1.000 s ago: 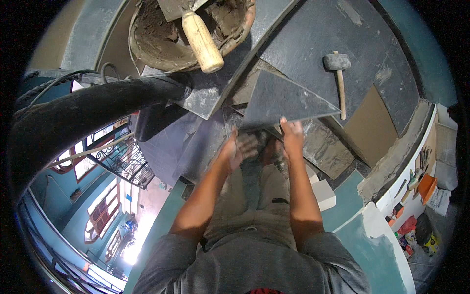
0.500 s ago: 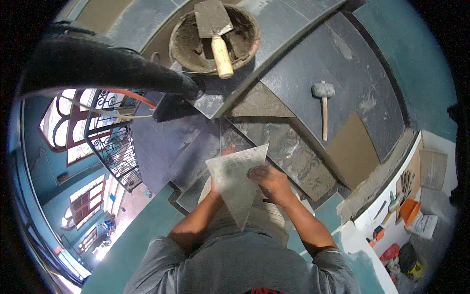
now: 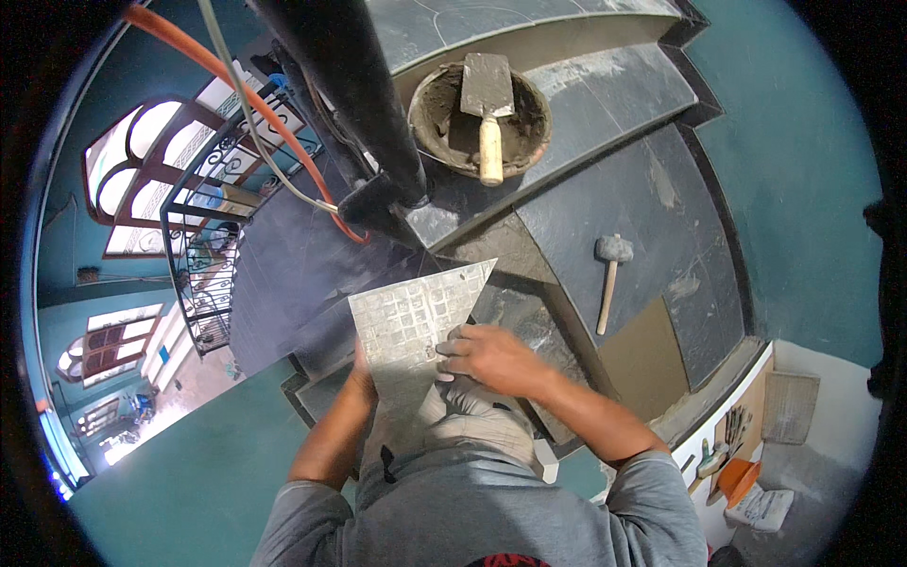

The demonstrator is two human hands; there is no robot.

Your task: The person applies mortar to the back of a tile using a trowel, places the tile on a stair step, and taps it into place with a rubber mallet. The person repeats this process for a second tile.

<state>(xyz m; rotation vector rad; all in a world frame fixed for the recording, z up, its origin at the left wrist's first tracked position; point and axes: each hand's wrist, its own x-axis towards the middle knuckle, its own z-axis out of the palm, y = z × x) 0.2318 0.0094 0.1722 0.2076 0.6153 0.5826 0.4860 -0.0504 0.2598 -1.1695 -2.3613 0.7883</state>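
Observation:
A cut, roughly triangular tile (image 3: pixel 402 312) is held up in front of my body, its grid-patterned underside showing. My left hand (image 3: pixel 360 364) grips its left edge, with most of the fingers hidden behind the tile. On the opposite side my right hand (image 3: pixel 496 361) has bent fingers at the right edge, over the gridded face. Beyond the tile, a bucket (image 3: pixel 430 156) of grey mortar stands on a step, a trowel (image 3: pixel 488 118) with a wooden handle lying across it. To the right, a mallet (image 3: pixel 612 274) with a pale handle rests on dark tiles.
A thick black post (image 3: pixel 364 85) rises at the left, beside an orange hose (image 3: pixel 260 109). Steps have dark tiles (image 3: pixel 605 180) and mortar-covered patches (image 3: pixel 529 321). At the lower right are an orange container (image 3: pixel 737 482) and several hand tools. A black railing (image 3: pixel 203 255) stands far left.
The tile has turned so its gridded underside shows more, and it has shifted slightly left. My right hand has moved left and down along its edge. The view has swung too.

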